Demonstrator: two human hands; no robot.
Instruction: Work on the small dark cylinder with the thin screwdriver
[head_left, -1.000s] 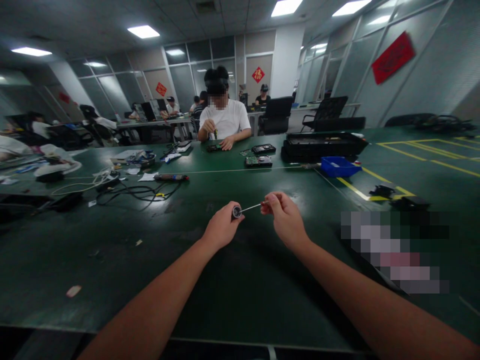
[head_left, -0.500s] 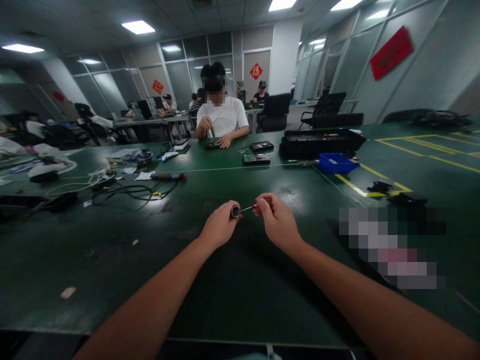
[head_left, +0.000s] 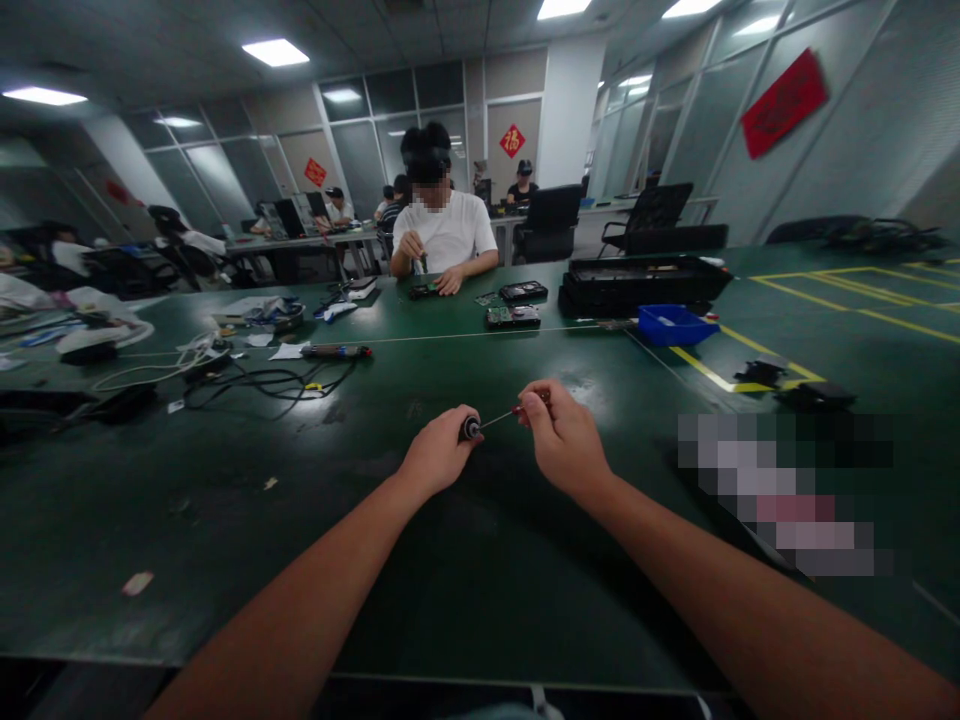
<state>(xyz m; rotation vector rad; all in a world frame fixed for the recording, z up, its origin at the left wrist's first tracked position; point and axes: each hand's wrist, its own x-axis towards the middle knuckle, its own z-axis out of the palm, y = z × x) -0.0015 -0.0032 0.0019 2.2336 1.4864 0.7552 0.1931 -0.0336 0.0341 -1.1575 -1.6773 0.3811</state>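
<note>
Above the green table, my left hand (head_left: 439, 452) is closed around a small dark cylinder (head_left: 470, 428) with a round metallic end. Most of the cylinder is hidden in the fingers, so its exact kind does not show. My right hand (head_left: 564, 438) pinches a thin screwdriver (head_left: 496, 419) by its reddish handle. The metal shaft points left toward the cylinder's round end; whether the tip touches it, I cannot tell.
Across the green table (head_left: 420, 620) a person in a white shirt (head_left: 461, 225) works with a screwdriver. Hard drives (head_left: 514, 317), a black case (head_left: 637, 285) and a blue bin (head_left: 675, 326) lie ahead. Cables (head_left: 262, 385) and an electric screwdriver (head_left: 337, 351) are at left.
My right hand has shifted slightly right with the screwdriver, and more of its shaft shows. The cylinder's round end has turned a little toward the right.
</note>
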